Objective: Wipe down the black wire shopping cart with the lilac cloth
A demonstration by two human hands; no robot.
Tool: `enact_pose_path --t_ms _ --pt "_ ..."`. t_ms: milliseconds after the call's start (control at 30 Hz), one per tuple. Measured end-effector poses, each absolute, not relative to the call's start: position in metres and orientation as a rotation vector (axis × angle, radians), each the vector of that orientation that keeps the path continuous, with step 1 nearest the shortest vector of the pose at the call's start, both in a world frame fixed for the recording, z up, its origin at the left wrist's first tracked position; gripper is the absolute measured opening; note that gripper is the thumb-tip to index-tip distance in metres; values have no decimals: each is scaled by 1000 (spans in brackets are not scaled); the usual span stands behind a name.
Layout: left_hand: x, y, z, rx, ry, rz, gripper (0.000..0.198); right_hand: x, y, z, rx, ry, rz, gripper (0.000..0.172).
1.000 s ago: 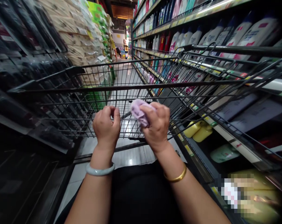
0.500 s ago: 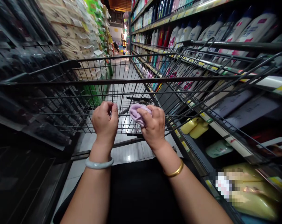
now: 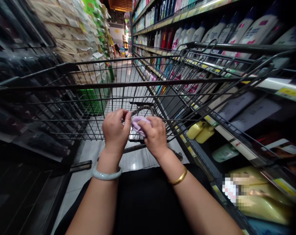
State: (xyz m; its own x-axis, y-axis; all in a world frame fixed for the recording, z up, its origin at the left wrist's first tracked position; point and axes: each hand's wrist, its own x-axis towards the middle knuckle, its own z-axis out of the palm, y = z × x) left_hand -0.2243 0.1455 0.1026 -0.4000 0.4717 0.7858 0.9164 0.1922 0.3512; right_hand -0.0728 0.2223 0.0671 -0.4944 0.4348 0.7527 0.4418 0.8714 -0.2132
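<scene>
A crumpled lilac cloth (image 3: pixel 139 125) is bunched in my right hand (image 3: pixel 156 133), with the thumb and fingers closed around it. Just to its left, my left hand (image 3: pixel 115 129) has its fingers curled in and the thumb beside them. Its palm side faces away, so whatever it may hold is hidden. Both hands hover before the near side of a dark wire shopping cart (image 3: pixel 128 84), and the cloth is close to the left thumb. A pale bangle (image 3: pixel 107 174) circles my left wrist and a gold bracelet (image 3: pixel 179 178) my right.
Shelves of shampoo-like bottles (image 3: pixel 258 27) run along the right. Yellow bottles (image 3: pixel 204 133) and a pale green bottle (image 3: pixel 225 152) lie on the lower shelf. Hanging packages (image 3: pixel 62 32) line the left. The tiled aisle floor (image 3: pixel 123 73) stretches ahead past the cart.
My hands have come closer together: the left has shifted right, and the right has shifted left with the cloth. The shelves and cart appear slightly further left in view.
</scene>
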Motion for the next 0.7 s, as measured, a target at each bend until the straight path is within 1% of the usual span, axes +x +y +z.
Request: enact_pose_path --t_ms 100,267,467,633,700 --pt "-218 150 101 -1339 -1957 -1112 22 -66 231 72 -596 -2128 -34 44" --pt "-211 156 100 -1371 -1974 -1146 24 -51 247 81 -696 -1846 -13 37" --pt "-198 165 97 -1432 -1999 -1166 24 -47 243 76 -544 -2079 -56 41" --pt "-191 167 98 -1449 -2024 -1169 26 -32 258 91 -705 -1771 -23 34" --pt "-189 167 99 -1435 -2052 -1188 25 -32 258 92 -715 -1778 -20 34"
